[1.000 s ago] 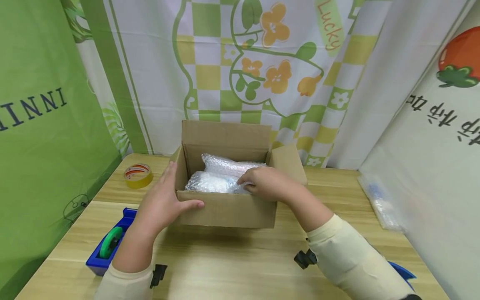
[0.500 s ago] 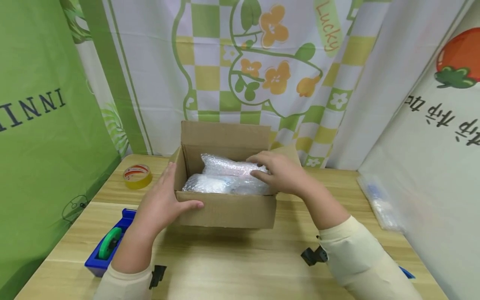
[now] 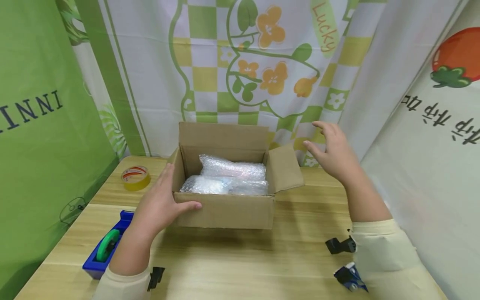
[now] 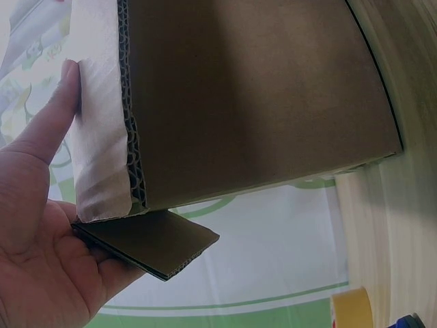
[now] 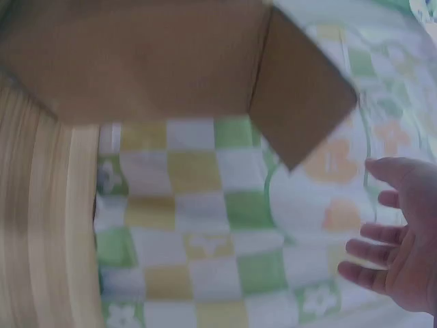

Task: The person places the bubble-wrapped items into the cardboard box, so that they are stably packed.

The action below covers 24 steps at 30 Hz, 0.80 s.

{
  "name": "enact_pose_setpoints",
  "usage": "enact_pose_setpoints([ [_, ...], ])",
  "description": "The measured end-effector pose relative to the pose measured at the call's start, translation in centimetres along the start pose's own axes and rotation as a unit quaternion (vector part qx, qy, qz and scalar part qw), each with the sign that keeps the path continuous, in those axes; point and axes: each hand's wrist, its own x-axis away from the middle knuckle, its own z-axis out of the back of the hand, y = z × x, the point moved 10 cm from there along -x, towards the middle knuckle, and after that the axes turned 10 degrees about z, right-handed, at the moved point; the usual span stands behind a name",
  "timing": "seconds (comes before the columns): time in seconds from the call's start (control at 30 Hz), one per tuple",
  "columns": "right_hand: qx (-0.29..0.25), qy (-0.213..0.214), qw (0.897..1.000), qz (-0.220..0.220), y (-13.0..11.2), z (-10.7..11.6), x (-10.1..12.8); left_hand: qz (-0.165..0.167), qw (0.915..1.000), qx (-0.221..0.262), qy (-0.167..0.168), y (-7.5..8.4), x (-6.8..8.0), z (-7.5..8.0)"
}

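An open cardboard box (image 3: 225, 211) stands on the wooden table with its flaps up or splayed outward. Inside lie two bubble-wrapped packages, a rear one (image 3: 232, 169) and a front one (image 3: 210, 185), side by side. My left hand (image 3: 157, 206) grips the box's front left corner. Its thumb lies along the front, and in the left wrist view its fingers reach behind a side flap (image 4: 153, 242). Off to the right of the box, my right hand (image 3: 335, 156) is raised in the air, fingers spread and holding nothing. The right side flap (image 5: 300, 96) is nearest to it.
A roll of yellow tape (image 3: 136, 178) sits at the table's back left. Nearer, a blue tape dispenser (image 3: 108, 246) with a green wheel is partly behind my left arm. A blue and black item (image 3: 351, 277) lies by my right sleeve. Printed curtains hang around the table.
My right hand has lifted off the bubble-wrapped packages and moved out of the box, up and to the right. The left hand keeps its place on the box.
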Motion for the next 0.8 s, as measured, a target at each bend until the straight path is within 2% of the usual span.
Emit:
enact_pose_setpoints([
  [0.23, 0.018, -0.027, 0.996, -0.084, 6.2, 0.5, 2.1, 0.000, 1.0000, -0.002, 0.002, -0.2, 0.0, -0.1],
  [0.37, 0.036, -0.040, 0.990, -0.131, 9.8, 0.7, 3.5, 0.001, 1.0000, -0.003, 0.003, -0.2, 0.0, -0.1],
  [0.6, 0.055, -0.073, 0.969, -0.229, 15.7, 0.5, 7.2, 0.004, 1.0000, -0.001, 0.002, -0.1, 0.0, 0.1],
  [0.8, 0.075, -0.123, 0.947, -0.287, 19.6, -0.6, 10.4, 0.001, 1.0000, -0.003, 0.007, -0.1, 0.0, 0.4],
])
